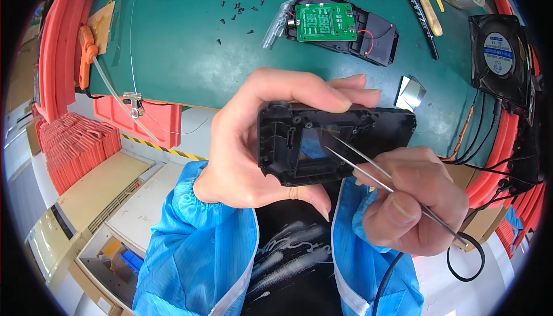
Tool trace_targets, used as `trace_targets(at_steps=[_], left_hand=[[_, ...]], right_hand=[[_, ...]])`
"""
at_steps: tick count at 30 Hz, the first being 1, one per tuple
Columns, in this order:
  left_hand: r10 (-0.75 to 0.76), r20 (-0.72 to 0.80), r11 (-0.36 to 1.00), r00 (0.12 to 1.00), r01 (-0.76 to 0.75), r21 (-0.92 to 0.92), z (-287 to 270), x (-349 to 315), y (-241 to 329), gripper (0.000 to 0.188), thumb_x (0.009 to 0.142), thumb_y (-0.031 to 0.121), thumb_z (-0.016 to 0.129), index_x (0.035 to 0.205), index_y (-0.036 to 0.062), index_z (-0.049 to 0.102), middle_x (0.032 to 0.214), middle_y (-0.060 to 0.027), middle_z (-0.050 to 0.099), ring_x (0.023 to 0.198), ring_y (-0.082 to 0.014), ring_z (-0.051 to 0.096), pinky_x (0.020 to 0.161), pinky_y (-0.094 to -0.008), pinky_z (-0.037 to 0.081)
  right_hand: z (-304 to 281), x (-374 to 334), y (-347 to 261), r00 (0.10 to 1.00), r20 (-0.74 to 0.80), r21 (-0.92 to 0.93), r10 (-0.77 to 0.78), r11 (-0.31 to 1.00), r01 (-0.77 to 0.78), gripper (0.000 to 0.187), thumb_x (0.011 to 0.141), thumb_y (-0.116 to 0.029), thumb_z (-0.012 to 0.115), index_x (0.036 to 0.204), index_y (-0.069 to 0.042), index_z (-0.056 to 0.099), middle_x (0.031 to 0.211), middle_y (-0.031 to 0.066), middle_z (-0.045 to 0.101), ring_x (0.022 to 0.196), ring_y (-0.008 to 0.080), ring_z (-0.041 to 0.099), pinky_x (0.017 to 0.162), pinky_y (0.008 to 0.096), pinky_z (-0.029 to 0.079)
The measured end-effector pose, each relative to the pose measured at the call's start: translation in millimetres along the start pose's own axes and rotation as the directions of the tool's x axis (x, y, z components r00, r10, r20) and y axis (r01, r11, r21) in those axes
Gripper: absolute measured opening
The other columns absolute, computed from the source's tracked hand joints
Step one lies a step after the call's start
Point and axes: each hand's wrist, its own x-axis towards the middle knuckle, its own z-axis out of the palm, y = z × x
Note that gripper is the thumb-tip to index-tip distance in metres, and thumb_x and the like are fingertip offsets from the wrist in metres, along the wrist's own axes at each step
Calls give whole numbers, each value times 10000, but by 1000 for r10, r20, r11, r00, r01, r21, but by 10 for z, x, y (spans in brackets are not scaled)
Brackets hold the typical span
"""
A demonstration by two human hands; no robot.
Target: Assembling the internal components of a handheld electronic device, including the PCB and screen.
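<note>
One black case (389, 125) held up before the worktop (173, 57), left hand (233, 143) with fingers spread round its left end, right hand (423, 198) with fingers pinched tight round tweezers (361, 170), tips at its window (313, 144).

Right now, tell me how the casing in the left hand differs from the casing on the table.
The held casing is gripped in the left hand, while the table casing lies on the green tabletop. The held casing shows a rectangular window; the table casing carries a green circuit board. Both are black.
</note>
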Motion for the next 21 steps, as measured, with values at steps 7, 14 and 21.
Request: trace_targets(at_steps=[7, 14, 21], left_hand=[[-5, -1, 1000, 1000, 5, -19, 12, 8, -6, 904, 508, 252, 927, 1194, 64, 370, 1236, -339, 539, 1286, -514, 400, 1083, -640, 262], [1, 1, 1000, 1000, -1, -16, 2, -8, -21, 905, 507, 253, 926, 1197, 68, 371, 1238, -335, 540, 1286, -512, 401, 1083, -641, 261], [-9, 13, 1000, 1000, 9, 2, 22, 32, -5, 909, 507, 266, 926, 1196, 65, 368, 1238, -332, 543, 1283, -515, 403, 1078, -638, 273]], right_hand=[[-40, 0, 5, 999, 34, -27, 5, 1000, -4, 350, 997, -273, 500, 903, 64, 493, 661, 152, 630, 503, 173, 583, 435, 232, 402], [-36, -1, 19, 998, 57, -25, -18, 1000, 20, 355, 998, -276, 499, 910, 67, 484, 664, 158, 629, 503, 173, 583, 435, 231, 399], [-64, -11, 3, 999, 38, -25, -10, 1000, 11, 341, 996, -277, 502, 941, 59, 475, 652, 154, 624, 501, 175, 585, 444, 231, 410]])
